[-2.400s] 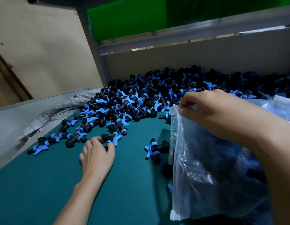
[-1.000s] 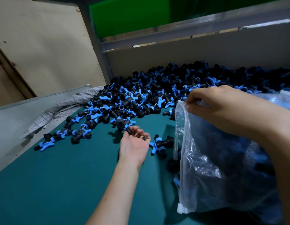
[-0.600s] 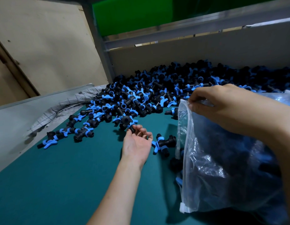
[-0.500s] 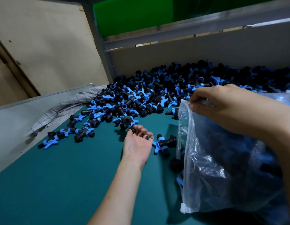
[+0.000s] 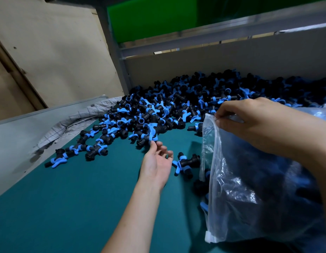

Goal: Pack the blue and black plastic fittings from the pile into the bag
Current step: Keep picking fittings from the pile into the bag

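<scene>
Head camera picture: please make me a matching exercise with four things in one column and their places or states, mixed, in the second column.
1 right hand
2 left hand
3 lone fitting
4 checked cloth

A at the left edge of the teal mat, beside the pile
B pinches the clear plastic bag by its top edge
C palm up, fingertips at the pile's near edge
D on the mat, between left hand and bag

Pairs: 1-B, 2-C, 3-D, 4-A

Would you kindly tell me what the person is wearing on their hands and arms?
Nothing worn shows: the bare left hand and bare right hand have no gloves or visible rings, and the left forearm and right forearm carry no sleeve, watch or bracelet within the frame.
</scene>
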`<state>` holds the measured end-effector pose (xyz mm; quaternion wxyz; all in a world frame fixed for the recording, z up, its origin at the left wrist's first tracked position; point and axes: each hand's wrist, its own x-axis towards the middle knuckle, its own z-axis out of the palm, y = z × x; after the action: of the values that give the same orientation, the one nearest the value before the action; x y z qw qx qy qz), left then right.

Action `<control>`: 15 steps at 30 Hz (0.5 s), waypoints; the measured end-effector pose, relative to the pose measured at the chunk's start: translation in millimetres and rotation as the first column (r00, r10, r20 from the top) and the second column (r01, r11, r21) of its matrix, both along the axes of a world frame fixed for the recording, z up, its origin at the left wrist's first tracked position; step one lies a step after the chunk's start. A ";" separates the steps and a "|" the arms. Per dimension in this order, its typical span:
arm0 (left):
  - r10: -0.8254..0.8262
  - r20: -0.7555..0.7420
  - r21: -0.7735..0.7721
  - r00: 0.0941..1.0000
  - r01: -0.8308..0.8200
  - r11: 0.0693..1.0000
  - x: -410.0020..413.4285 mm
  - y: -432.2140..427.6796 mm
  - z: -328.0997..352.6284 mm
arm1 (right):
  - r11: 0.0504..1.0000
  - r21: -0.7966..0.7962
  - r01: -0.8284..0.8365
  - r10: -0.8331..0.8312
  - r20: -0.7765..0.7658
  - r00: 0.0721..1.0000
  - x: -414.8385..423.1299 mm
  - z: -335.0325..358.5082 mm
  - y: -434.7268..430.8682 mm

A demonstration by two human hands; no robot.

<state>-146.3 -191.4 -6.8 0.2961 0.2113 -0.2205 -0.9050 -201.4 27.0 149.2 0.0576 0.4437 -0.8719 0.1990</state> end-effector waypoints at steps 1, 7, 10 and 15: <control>0.001 0.000 -0.003 1.000 -0.001 1.000 0.4 -0.3 -0.4 | 1.000 0.002 -0.002 0.002 0.000 1.000 0.5 0.1 0.1; 0.271 0.094 -0.400 0.958 -0.213 0.891 0.4 -6.4 2.6 | 1.000 -0.010 -0.019 0.019 0.012 1.000 1.9 1.7 0.5; 0.296 0.101 -0.697 0.950 -0.145 0.703 9.5 -5.4 10.7 | 0.999 -0.029 -0.024 0.024 0.014 1.000 1.3 2.2 0.5; 0.053 0.103 -0.896 0.993 0.069 0.438 29.0 31.1 29.6 | 0.994 -0.106 -0.023 0.021 -0.022 1.000 0.0 4.0 3.2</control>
<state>-117.4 -160.3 22.8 0.3455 0.0730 -0.6842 -0.6381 -201.3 30.2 153.2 0.0878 0.4516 -0.8546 0.2409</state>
